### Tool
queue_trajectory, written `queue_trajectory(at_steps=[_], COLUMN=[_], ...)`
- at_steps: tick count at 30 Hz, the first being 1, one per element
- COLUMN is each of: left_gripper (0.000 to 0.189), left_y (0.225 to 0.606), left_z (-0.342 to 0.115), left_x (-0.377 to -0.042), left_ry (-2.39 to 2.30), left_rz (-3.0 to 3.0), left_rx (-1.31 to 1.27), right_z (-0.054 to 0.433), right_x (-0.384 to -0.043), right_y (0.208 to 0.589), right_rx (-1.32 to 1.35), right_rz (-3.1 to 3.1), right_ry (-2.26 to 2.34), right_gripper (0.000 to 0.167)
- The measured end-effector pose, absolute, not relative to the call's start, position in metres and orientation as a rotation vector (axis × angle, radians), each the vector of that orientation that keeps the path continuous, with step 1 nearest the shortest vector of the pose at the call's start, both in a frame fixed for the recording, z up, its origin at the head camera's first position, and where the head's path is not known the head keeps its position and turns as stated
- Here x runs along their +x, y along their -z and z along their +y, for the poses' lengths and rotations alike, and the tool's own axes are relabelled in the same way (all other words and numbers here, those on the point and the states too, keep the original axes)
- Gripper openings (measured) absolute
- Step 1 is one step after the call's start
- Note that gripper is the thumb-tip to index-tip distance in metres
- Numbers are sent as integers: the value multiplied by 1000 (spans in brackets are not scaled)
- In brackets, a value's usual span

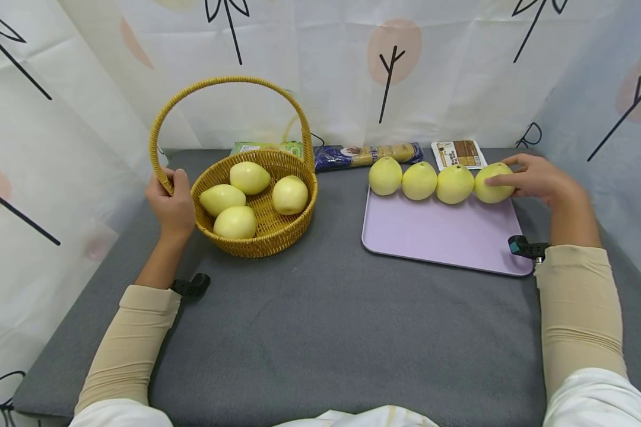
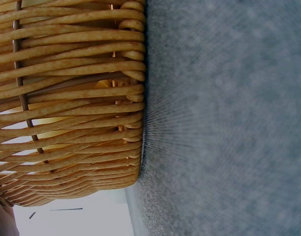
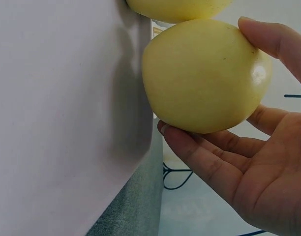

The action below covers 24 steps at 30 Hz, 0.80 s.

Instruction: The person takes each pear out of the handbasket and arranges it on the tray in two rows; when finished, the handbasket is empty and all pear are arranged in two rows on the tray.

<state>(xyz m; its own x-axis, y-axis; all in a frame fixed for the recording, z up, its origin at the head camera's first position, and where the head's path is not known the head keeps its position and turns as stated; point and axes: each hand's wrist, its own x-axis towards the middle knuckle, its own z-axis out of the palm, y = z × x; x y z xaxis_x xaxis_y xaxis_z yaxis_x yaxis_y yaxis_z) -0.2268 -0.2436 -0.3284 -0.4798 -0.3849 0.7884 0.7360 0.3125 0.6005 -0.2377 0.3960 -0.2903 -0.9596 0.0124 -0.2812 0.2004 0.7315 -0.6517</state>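
Toward the left of the head view, my left hand (image 1: 171,201) grips the base of the tall arched handle of a golden wicker basket (image 1: 256,246). Several smooth, pale yellow-green fruits (image 1: 236,222) lie inside it; their exact kind is unclear. The left wrist view is filled by the basket's woven side (image 2: 67,108), which stands on the grey surface. My right hand (image 1: 539,181) holds the rightmost yellow-green fruit (image 3: 204,76) with thumb on one side and fingers on the other. This fruit ends a row of similar fruits (image 1: 456,184) along the far edge of a lilac tray (image 1: 438,231).
Behind the tray lie a blue-and-tan long packet (image 1: 368,155) and a white-and-brown packet (image 1: 458,154). A green packet (image 1: 267,147) sits partly hidden behind the basket. Printed curtains (image 1: 320,71) rise around the back and sides of the grey table (image 1: 331,332).
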Motion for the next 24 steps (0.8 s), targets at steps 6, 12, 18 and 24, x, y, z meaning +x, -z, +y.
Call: queue_trajectory(at_steps=[6,12,18,24], left_gripper=[30,30,30,30], left_y=[329,322,309,308], left_z=[-244,-237,-226,-225], left_x=[-228,-221,-206,-205], left_ry=[1395,1391,1398,1401], left_rz=[-1554,-1552,-1552,-1559], left_rx=[-336,-331,-332,-333], right_z=[397,395,393,391], right_x=[-239,-239,-238,-236], right_y=[291,292,292,292], right_rx=[170,164,147,146], right_rz=[2672,2666,2665,2661], right_ry=[1050,1059,1065,1052], right_gripper=[104,104,99,97])
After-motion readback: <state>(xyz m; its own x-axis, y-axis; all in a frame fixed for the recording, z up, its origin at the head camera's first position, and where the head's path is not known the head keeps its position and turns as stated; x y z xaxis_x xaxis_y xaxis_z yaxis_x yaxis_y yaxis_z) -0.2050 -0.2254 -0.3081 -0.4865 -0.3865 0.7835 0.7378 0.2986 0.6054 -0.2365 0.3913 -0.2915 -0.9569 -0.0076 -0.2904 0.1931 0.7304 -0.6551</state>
